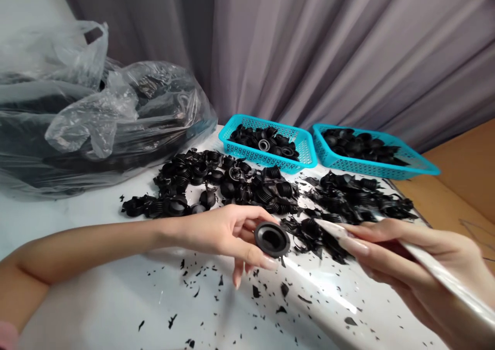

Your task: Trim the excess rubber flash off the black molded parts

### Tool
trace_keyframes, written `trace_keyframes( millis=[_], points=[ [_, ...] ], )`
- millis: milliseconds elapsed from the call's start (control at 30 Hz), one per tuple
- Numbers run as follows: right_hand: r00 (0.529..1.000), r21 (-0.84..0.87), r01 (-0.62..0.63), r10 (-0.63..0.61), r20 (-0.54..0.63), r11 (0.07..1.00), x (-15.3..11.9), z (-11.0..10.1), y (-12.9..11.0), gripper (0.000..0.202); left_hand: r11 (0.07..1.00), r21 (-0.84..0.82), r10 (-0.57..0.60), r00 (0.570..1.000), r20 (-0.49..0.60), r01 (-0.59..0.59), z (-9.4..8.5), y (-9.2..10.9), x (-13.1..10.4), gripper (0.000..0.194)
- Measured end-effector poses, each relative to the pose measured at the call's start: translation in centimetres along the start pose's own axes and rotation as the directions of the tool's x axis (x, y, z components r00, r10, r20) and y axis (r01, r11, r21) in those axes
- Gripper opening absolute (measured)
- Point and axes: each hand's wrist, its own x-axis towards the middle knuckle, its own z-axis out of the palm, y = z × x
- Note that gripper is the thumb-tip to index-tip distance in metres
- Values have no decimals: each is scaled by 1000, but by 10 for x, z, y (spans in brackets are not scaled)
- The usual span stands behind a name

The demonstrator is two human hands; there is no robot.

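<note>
Between the thumb and fingers of my left hand [235, 236] is a round black rubber part [273, 239], its hollow, ringed face turned up toward the camera. My right hand [410, 267] is closed around a long, thin white tool [436, 270], whose tip points left toward the black part without touching it. Behind my hands lies a wide pile of black ribbed rubber parts [228, 185]. Another heap of black pieces [348, 198], some of them ragged, spreads behind the white tool.
Two blue perforated baskets [270, 159] [379, 170] holding black parts stand at the back. Large clear plastic bags [154, 118] filled with dark material sit at the left. Black scraps [284, 289] are scattered over the white table [116, 298]. A grey curtain [328, 46] hangs behind.
</note>
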Motion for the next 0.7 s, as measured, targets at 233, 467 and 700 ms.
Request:
trace_keyframes(
  millis=[233,467,700],
  points=[
    [995,-50,-44,49,90,998,-8,8,20,24,1000,3,5,1000,-30,-5,8,3,1,18],
    [985,-248,144,-116,126,958,-3,14,37,22,995,103,23,993,-116,-11,9,1,2,8],
    [907,-403,390,-270,322,828,7,13,59,22,986,-136,138,939,315,-99,27,8,-26,33]
  ],
)
